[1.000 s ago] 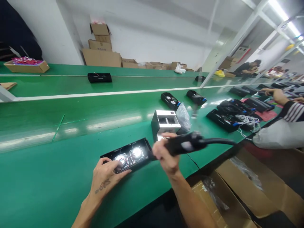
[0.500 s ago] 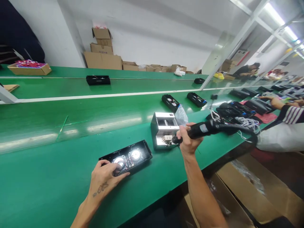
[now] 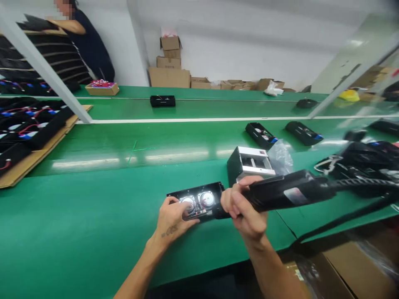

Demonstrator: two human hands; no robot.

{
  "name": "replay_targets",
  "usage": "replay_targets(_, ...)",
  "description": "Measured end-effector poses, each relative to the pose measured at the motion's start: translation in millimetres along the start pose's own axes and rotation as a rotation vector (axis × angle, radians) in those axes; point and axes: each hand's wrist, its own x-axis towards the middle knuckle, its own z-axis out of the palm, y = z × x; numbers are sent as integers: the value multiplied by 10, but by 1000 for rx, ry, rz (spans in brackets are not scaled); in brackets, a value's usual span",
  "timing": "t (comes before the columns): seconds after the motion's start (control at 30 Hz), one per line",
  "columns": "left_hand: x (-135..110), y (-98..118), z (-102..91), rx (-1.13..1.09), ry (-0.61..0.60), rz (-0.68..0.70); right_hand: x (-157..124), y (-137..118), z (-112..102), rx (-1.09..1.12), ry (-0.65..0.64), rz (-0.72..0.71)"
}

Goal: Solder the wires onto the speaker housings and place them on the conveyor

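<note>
My left hand (image 3: 173, 218) grips the near left side of an open black speaker housing (image 3: 201, 209), thumb along its front edge and fingers over the left driver. Inside sit two round, shiny speaker drivers (image 3: 206, 199). My right hand (image 3: 246, 209) is wrapped around a black corded electric screwdriver (image 3: 289, 193), held nearly level. Its tip end lies behind my fingers, near the housing's right end, so contact cannot be made out. Just behind that hand stands a metal screw feeder (image 3: 252, 160), its front partly covered.
A clear plastic bag (image 3: 280, 158) lies beside the feeder. Farther back are more black housings (image 3: 261, 135). Housings with wires fill a cardboard sheet (image 3: 52, 139) at left. Black parts (image 3: 368, 162) pile up at right, where the screwdriver's cord runs. A person (image 3: 93, 45) stands at far left.
The view has swung left. My right hand has brought the screwdriver from the front of the screw feeder to the right end of the housing. My left hand keeps its hold.
</note>
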Motion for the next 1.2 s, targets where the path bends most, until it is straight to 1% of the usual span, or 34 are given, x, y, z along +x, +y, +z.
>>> replay_targets(0.07, 1, 0, -13, -36, -19, 14, -40, 127, 184, 19, -79, 30)
replay_targets(0.13, -3, -4, -13, -54, -15, 27, -55, 248, 302, -18, -132, 73)
replay_targets(0.27, -8, -8, 13, -54, 40, 34, -51, 372, 389, -109, -151, 90)
replay_targets(0.4, -11, -20, 39, -56, 35, 36, -54, 400, 396, -143, -171, 79)
replay_targets(0.63, -21, -23, 46, -66, 36, 29, -72, 491, 400, -173, -162, 89)
replay_targets(0.77, -7, -9, 39, -66, 74, 47, -84, 506, 394, -212, -163, 85)
replay_targets(0.83, 2, -3, 34, -67, 87, 56, -95, 522, 392, -285, -169, 61)
replay_targets(0.9, 9, -1, 27, -74, 94, 71, -107, 557, 391, -398, -181, 3)
replay_targets(1.0, 14, -5, 16, -85, 107, 98, -117, 615, 384, -530, -242, -71)
replay_targets(1.1, 15, -7, 10, -75, 78, 90, -108, 612, 351, -500, -270, -54)
replay_targets(1.2, 6, -1, 15, -73, 41, 60, -93, 528, 284, -352, -238, 35)
